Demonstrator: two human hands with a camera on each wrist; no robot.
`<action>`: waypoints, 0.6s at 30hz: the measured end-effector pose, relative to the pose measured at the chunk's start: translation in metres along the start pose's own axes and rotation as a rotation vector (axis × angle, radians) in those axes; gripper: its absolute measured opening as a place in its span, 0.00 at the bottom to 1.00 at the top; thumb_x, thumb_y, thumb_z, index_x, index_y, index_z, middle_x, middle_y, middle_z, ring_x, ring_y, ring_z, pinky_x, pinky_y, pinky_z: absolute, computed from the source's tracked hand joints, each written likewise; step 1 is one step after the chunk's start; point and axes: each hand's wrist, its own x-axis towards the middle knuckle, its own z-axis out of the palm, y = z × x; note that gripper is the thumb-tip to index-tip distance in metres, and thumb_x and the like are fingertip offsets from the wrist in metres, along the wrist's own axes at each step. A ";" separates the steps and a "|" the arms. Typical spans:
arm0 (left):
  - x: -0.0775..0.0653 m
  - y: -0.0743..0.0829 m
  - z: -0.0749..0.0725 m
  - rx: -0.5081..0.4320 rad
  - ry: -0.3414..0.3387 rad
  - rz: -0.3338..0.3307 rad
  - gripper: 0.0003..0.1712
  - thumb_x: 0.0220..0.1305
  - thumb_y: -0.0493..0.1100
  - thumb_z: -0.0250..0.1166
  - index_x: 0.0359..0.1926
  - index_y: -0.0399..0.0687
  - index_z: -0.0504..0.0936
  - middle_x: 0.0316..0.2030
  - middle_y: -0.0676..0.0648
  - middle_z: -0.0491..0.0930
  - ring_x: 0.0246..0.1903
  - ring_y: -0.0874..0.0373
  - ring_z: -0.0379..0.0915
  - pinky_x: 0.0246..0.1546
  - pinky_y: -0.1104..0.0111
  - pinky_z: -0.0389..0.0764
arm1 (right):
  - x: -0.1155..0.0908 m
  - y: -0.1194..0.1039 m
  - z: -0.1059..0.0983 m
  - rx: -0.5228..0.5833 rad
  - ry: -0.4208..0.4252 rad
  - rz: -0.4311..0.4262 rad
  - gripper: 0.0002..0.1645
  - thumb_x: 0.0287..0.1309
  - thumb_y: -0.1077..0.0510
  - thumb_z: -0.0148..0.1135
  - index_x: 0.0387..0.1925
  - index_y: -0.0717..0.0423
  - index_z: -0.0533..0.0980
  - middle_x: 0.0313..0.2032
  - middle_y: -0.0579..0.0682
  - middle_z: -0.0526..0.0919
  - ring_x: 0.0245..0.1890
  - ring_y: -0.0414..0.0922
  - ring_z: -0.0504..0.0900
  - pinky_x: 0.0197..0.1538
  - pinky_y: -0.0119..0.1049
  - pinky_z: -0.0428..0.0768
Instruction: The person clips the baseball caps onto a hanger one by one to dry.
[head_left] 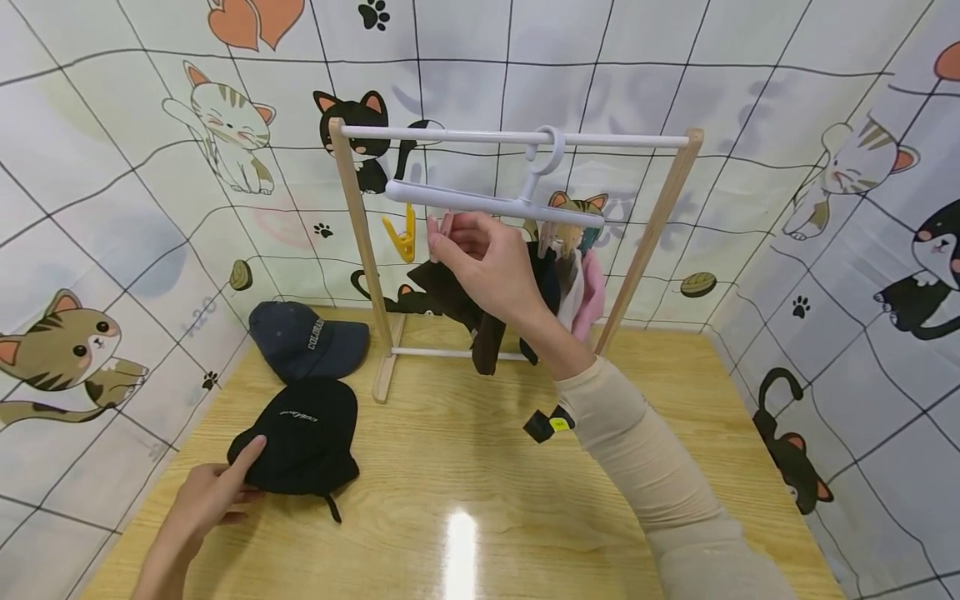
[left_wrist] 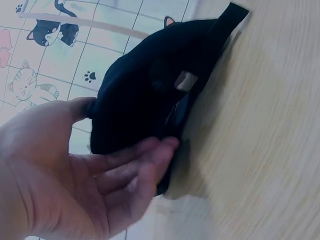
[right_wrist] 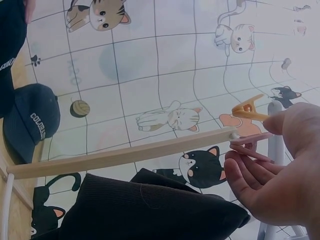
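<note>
My left hand (head_left: 217,492) grips a black cap (head_left: 307,433) at its edge, with the thumb on the crown and the fingers curled under the rim (left_wrist: 135,165). The cap is low over the table, its strap end hanging down. My right hand (head_left: 491,262) is raised just below a pale lilac hanger (head_left: 480,200), pinching a pink clip (right_wrist: 250,148) between thumb and fingers. Left of that clip, a yellow clip (head_left: 403,236) dangles from the hanger. Dark ribbed cloth (right_wrist: 145,207) hangs beneath the right hand, partly hidden by it in the head view.
The hanger hooks over the white rail (head_left: 450,135) of a wooden-legged rack (head_left: 652,225). Grey and pink cloth pieces (head_left: 591,292) hang at its right end. A navy cap (head_left: 300,337) lies by the rack's left foot. A small black tag (head_left: 540,427) is near the right sleeve.
</note>
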 end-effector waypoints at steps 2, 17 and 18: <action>-0.001 0.000 0.005 -0.044 0.006 -0.005 0.61 0.65 0.81 0.52 0.65 0.24 0.73 0.41 0.40 0.91 0.40 0.55 0.90 0.41 0.60 0.90 | 0.000 0.000 0.000 0.002 0.005 0.005 0.22 0.67 0.47 0.67 0.55 0.56 0.81 0.47 0.53 0.90 0.48 0.42 0.88 0.57 0.37 0.85; -0.003 0.012 0.011 -0.197 0.200 0.101 0.51 0.64 0.73 0.63 0.69 0.35 0.73 0.38 0.63 0.85 0.34 0.70 0.85 0.40 0.75 0.85 | 0.003 -0.003 0.000 0.093 0.079 0.013 0.20 0.63 0.41 0.71 0.43 0.53 0.84 0.30 0.49 0.89 0.30 0.45 0.88 0.38 0.37 0.88; -0.004 0.014 0.012 -0.218 0.202 0.118 0.50 0.64 0.72 0.63 0.70 0.36 0.73 0.37 0.66 0.85 0.34 0.71 0.84 0.40 0.75 0.85 | 0.003 -0.004 0.000 0.092 0.083 0.007 0.20 0.63 0.41 0.71 0.41 0.53 0.84 0.29 0.50 0.89 0.30 0.45 0.88 0.37 0.37 0.88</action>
